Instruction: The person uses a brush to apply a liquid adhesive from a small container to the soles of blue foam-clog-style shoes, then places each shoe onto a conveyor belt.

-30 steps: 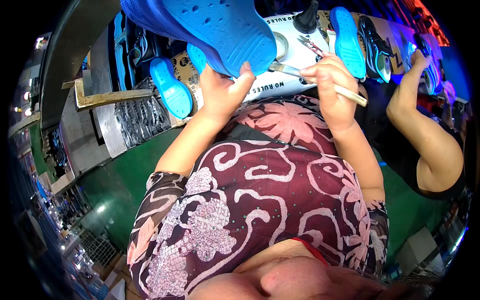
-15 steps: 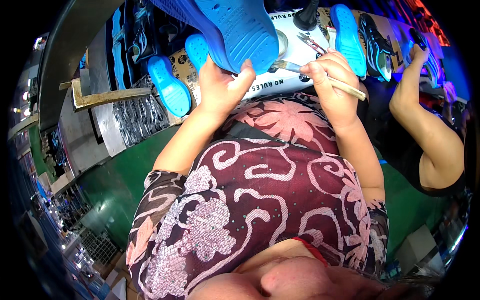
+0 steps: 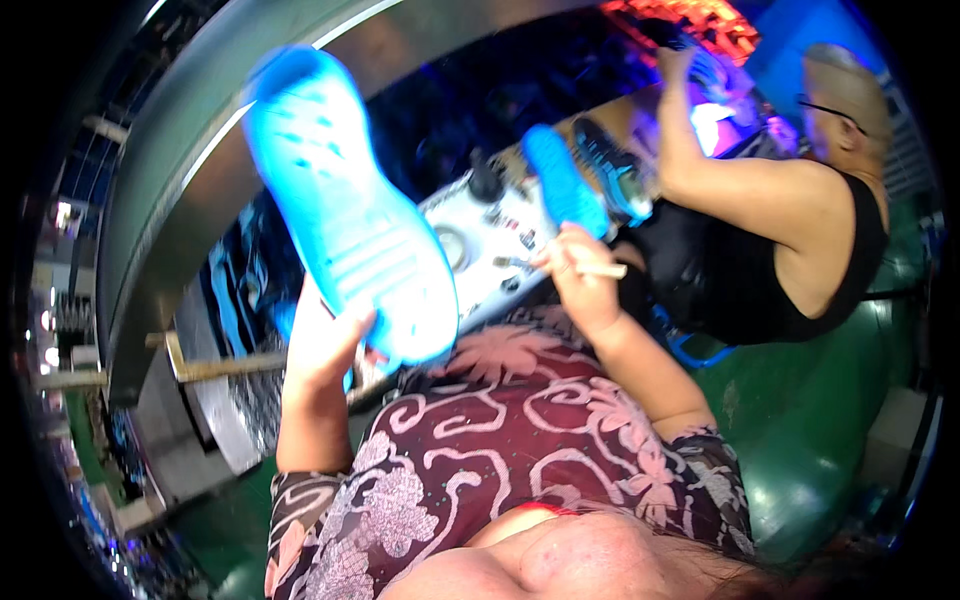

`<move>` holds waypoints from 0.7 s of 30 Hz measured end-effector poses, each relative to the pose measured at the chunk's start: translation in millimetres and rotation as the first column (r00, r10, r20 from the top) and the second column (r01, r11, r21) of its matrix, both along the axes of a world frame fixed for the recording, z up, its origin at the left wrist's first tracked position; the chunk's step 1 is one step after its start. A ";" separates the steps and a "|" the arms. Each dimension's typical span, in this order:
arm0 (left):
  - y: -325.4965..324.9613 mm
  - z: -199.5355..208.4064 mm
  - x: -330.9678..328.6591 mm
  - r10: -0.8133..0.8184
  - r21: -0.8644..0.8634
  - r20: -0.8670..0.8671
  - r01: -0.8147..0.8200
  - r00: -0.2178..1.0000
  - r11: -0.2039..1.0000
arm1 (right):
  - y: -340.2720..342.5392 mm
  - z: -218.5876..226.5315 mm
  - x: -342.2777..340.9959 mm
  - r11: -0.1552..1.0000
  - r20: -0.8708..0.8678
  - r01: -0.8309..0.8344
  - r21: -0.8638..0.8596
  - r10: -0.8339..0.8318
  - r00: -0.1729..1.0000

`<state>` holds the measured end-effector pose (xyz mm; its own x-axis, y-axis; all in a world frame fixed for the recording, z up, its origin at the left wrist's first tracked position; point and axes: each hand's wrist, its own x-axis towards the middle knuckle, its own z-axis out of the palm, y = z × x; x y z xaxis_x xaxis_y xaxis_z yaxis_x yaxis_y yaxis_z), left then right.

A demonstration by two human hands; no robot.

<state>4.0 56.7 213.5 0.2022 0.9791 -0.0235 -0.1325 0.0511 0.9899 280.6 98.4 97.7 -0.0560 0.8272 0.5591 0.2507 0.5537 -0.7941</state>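
My left hand (image 3: 325, 345) grips a large bright blue shoe sole (image 3: 345, 215) by its heel end and holds it up, tilted to the upper left, underside toward me. My right hand (image 3: 580, 275) holds a small brush with a pale wooden handle (image 3: 565, 267), its tip pointing left over a white tray (image 3: 470, 240) on the bench. Beyond my right hand, another blue sole (image 3: 560, 180) and a dark shoe part (image 3: 610, 170) lie on the bench.
A person in a black sleeveless top (image 3: 770, 230) sits at my right and reaches an arm up to the bench's far end. A curved grey metal frame (image 3: 190, 160) arcs over the left. The floor (image 3: 830, 430) is green.
The view has swung left and tilted. My left hand has raised the blue sole higher and turned it toward the upper left. My right hand still holds the brush near the tray.
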 end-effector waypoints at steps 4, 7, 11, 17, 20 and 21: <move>42.6 31.1 25.7 -0.405 -0.196 0.094 0.416 0.909 0.888 | -13.2 -1.1 -1.2 0.988 -0.061 0.072 -0.134 -0.081 0.995; 126.4 63.0 91.8 -0.484 -0.035 0.098 0.489 0.869 0.871 | -15.6 -7.7 2.6 0.982 -0.029 0.169 -0.087 -0.172 0.985; 246.7 132.5 189.8 -0.038 -0.103 0.622 0.129 0.782 0.986 | -19.2 -3.9 -1.5 0.982 -0.083 0.141 -0.125 -0.152 0.985; 201.7 103.2 183.2 -0.243 0.288 0.531 0.097 0.812 0.953 | -19.1 -27.2 -3.4 0.967 -0.165 0.145 -0.211 -0.182 0.969; 155.7 38.0 113.2 -0.298 0.306 0.188 0.232 0.936 0.923 | -16.2 -25.9 -1.7 0.951 -0.192 0.098 -0.294 -0.160 0.968; 138.7 14.3 77.7 -0.243 0.214 0.035 0.230 0.969 0.949 | -14.2 -26.3 -5.6 0.961 -0.218 0.086 -0.264 -0.147 0.965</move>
<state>81.6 195.4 227.7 0.4235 0.8848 0.1942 -0.2015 -0.1170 0.9725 275.0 84.2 71.4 0.1561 0.9349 0.3189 0.0922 0.3076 -0.9470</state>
